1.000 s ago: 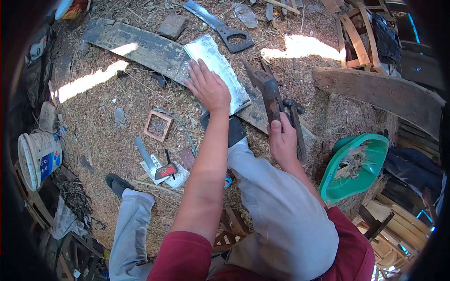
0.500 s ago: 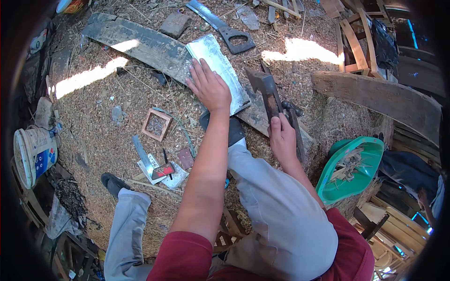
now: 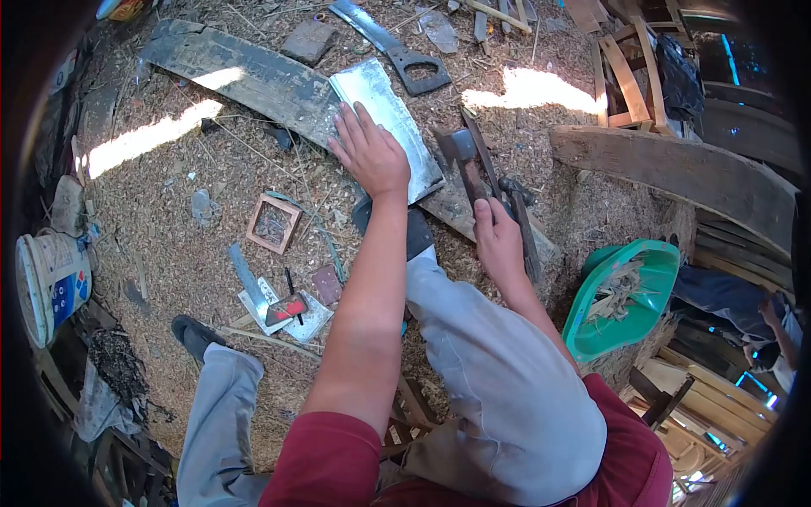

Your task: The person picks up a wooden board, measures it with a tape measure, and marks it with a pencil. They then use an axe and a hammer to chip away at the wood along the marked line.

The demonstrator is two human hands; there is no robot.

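Observation:
My left hand (image 3: 372, 156) lies flat, fingers spread, on a bent sheet of shiny metal (image 3: 397, 127). Beneath the sheet runs a long weathered board (image 3: 245, 84) resting on the ground. My right hand (image 3: 500, 241) is closed around the handle of a hatchet (image 3: 466, 156), its dark metal head raised just right of the sheet. Beside the hatchet, partly hidden by it and my hand, lie a long dark tool (image 3: 525, 241) and what looks like a hammer head (image 3: 517, 190). My shoe (image 3: 418, 232) presses near the sheet's lower edge.
A handsaw (image 3: 418, 72) and a stone (image 3: 310, 42) lie beyond the board. Left of my arm are a small wooden frame (image 3: 274, 223) and a red-handled tool (image 3: 285, 309). A green basin (image 3: 583, 338) holds wood scraps; a white bucket (image 3: 34, 287) stands left. Another person is at far right.
The hatchet head has tilted and shifted slightly in my right hand. My left hand stays flat on the metal sheet. The whole view has shifted a little to the left.

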